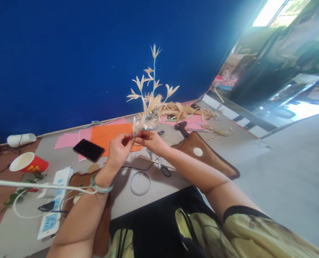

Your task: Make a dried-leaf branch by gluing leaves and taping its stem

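My left hand (118, 147) is closed, thumb and fingertips pinched around the thin stem of a pale straw-coloured flower (135, 126). Against it, my right hand (152, 142) pinches at the same spot, fingertips meeting those of the left. Just beyond my fingers rises a spray of dried-leaf flowers (152, 102) on stems wrapped in light blue. Whether the pinched stem joins that spray is hidden by my hands and the petals. Beneath them lies an orange paper sheet (109, 134).
A black phone (89, 150), red paper cup (30, 163) and white power strip (53, 215) are on the left. Dried husk strips (186, 110), a dark glue gun (182, 128) and a brown cushion (212, 156) lie right. A white cable (41, 184) crosses near my left wrist; scissors (165, 171) lie in front.
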A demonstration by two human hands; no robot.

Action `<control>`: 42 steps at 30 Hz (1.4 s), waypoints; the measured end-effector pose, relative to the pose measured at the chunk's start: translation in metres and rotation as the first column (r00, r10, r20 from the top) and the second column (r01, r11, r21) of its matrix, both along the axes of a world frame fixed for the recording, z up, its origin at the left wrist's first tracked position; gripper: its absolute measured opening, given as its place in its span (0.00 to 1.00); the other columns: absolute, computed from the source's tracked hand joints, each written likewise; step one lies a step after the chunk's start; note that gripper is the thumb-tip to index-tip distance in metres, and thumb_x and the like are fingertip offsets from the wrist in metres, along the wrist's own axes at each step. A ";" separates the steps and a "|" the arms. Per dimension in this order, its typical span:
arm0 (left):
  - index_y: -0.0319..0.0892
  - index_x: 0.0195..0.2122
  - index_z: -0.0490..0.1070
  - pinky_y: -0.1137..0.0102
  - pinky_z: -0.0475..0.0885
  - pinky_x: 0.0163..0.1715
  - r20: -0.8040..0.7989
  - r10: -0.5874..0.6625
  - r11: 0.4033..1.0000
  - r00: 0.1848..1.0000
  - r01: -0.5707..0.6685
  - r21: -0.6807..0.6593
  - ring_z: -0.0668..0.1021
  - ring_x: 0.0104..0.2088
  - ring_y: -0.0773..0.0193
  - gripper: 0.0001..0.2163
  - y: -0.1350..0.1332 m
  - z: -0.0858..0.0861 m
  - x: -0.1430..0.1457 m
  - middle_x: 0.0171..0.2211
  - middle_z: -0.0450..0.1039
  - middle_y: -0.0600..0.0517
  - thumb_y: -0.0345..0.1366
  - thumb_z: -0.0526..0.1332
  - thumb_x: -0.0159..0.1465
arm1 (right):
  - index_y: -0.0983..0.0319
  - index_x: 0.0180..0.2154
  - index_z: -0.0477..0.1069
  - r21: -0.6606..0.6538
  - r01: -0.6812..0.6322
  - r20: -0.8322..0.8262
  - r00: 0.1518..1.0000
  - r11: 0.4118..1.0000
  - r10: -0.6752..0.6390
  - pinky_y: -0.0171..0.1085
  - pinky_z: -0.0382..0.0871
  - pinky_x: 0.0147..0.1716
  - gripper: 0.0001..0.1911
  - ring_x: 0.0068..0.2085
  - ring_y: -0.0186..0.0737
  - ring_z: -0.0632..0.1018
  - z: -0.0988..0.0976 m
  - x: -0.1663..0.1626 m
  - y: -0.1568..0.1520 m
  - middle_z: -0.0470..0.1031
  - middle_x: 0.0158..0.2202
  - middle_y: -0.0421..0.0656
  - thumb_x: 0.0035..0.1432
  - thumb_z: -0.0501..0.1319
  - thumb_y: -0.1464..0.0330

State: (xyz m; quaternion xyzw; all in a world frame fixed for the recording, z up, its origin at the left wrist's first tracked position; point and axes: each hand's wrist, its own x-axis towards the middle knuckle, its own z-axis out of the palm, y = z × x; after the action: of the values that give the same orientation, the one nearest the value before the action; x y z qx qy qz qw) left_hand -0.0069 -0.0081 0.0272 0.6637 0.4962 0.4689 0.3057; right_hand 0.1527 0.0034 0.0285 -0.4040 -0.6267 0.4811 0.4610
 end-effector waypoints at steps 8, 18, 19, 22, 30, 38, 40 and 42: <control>0.40 0.37 0.75 0.68 0.74 0.37 -0.002 -0.046 0.994 0.999 0.046 0.100 0.80 0.34 0.61 0.08 0.001 -0.006 0.000 0.34 0.79 0.48 0.35 0.63 0.57 | 0.65 0.26 0.71 0.015 0.034 -0.057 0.998 0.999 -0.033 0.35 0.65 0.33 0.11 0.28 0.31 0.70 -0.005 -0.001 0.002 0.71 0.26 0.39 0.50 0.65 0.63; 0.37 0.36 0.75 0.64 0.77 0.37 0.322 -0.192 0.958 0.927 0.249 -0.144 0.81 0.29 0.62 0.12 0.000 0.008 -0.003 0.29 0.78 0.49 0.40 0.66 0.56 | 0.65 0.28 0.70 0.042 -0.039 -0.112 0.993 0.998 0.044 0.35 0.68 0.33 0.17 0.29 0.32 0.72 -0.007 0.007 0.002 0.73 0.26 0.39 0.50 0.67 0.57; 0.37 0.35 0.75 0.64 0.78 0.36 0.363 -0.184 0.948 0.914 0.263 -0.181 0.80 0.28 0.62 0.13 0.000 0.010 -0.004 0.27 0.78 0.50 0.41 0.67 0.55 | 0.65 0.28 0.70 0.037 -0.064 -0.122 0.990 0.997 0.068 0.35 0.69 0.33 0.17 0.29 0.32 0.72 -0.006 0.007 0.000 0.73 0.26 0.39 0.50 0.67 0.56; 0.38 0.33 0.73 0.65 0.78 0.32 0.478 -0.171 0.906 0.862 0.328 -0.268 0.79 0.24 0.64 0.15 0.001 0.014 -0.008 0.24 0.76 0.53 0.41 0.71 0.49 | 0.65 0.29 0.70 0.032 -0.129 -0.136 0.982 0.991 0.133 0.33 0.68 0.31 0.19 0.28 0.32 0.72 -0.001 0.006 -0.004 0.72 0.26 0.39 0.50 0.68 0.55; 0.41 0.38 0.72 0.73 0.73 0.22 0.633 -0.224 0.775 0.741 0.529 -0.345 0.76 0.19 0.68 0.18 0.004 0.017 -0.012 0.19 0.70 0.58 0.35 0.73 0.46 | 0.65 0.28 0.70 0.084 -0.271 -0.199 0.938 0.959 0.283 0.32 0.70 0.32 0.15 0.29 0.31 0.74 0.012 0.005 -0.011 0.73 0.26 0.39 0.52 0.68 0.60; 0.39 0.37 0.76 0.74 0.71 0.20 0.672 -0.323 0.713 0.667 0.638 -0.291 0.74 0.18 0.69 0.18 0.001 0.017 -0.013 0.21 0.72 0.55 0.38 0.73 0.46 | 0.66 0.27 0.71 0.069 -0.359 -0.194 0.910 0.931 0.366 0.35 0.73 0.33 0.16 0.30 0.35 0.78 0.019 0.005 -0.012 0.77 0.26 0.42 0.51 0.69 0.60; 0.39 0.34 0.76 0.73 0.71 0.20 0.669 -0.322 0.718 0.670 0.633 -0.289 0.74 0.18 0.69 0.16 0.001 0.017 -0.014 0.20 0.71 0.55 0.39 0.74 0.45 | 0.66 0.24 0.70 0.068 -0.296 -0.162 0.939 0.953 0.304 0.34 0.72 0.30 0.18 0.29 0.34 0.78 0.017 0.005 -0.011 0.76 0.26 0.42 0.47 0.71 0.59; 0.39 0.29 0.75 0.72 0.71 0.20 0.663 -0.319 0.719 0.677 0.629 -0.295 0.74 0.18 0.68 0.14 0.001 0.017 -0.014 0.19 0.71 0.55 0.39 0.74 0.45 | 0.65 0.23 0.68 0.052 -0.253 -0.118 0.959 0.966 0.258 0.34 0.72 0.28 0.20 0.28 0.35 0.77 0.015 0.005 -0.010 0.75 0.26 0.41 0.45 0.71 0.57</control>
State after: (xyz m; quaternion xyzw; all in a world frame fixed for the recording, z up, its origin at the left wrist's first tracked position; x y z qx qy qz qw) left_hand -0.0207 -0.0071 0.0445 0.4977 0.2872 0.3978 0.7153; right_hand 0.1581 -0.0067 0.0439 -0.2806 -0.6525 0.5491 0.4404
